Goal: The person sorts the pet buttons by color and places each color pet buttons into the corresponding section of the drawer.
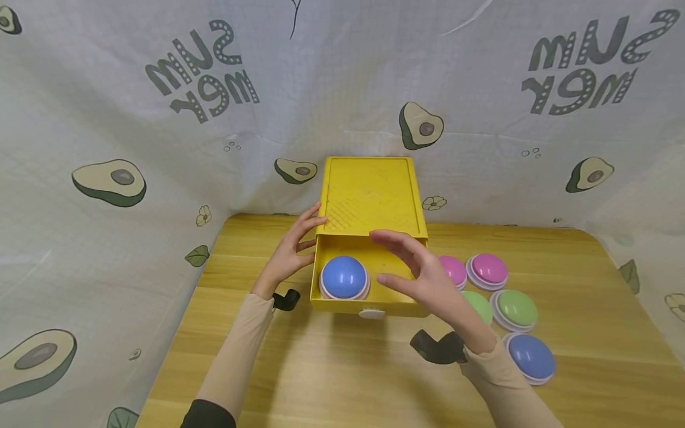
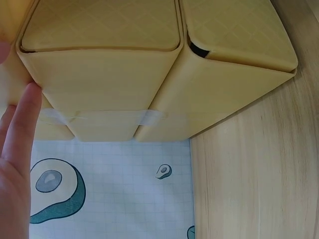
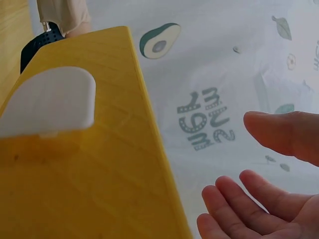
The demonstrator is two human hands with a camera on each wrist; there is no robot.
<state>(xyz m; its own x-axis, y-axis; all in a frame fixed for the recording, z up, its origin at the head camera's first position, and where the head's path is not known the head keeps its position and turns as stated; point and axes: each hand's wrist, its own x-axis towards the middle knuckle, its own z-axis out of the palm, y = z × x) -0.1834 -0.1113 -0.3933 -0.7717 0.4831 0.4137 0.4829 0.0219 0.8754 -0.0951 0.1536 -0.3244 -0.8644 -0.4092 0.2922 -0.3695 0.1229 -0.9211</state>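
Observation:
A yellow box (image 1: 374, 196) stands at the back of the table with its drawer (image 1: 342, 306) pulled out toward me. Inside the drawer, on the left, lies a blue dome-topped button (image 1: 344, 277) with a white rim. My left hand (image 1: 286, 255) touches the box's left side with spread fingers; the left wrist view shows its fingertips at the yellow wall (image 2: 104, 89). Over the right part of the drawer hovers my right hand (image 1: 428, 279), thumb and fingers apart, holding nothing. A white handle (image 3: 55, 102) sits on the drawer front in the right wrist view.
Right of the box, two pink buttons (image 1: 489, 268), two green buttons (image 1: 516, 308) and another blue button (image 1: 531, 356) lie on the wooden table (image 1: 342, 380). My right forearm partly covers some. A patterned cloth (image 1: 342, 71) hangs behind the table.

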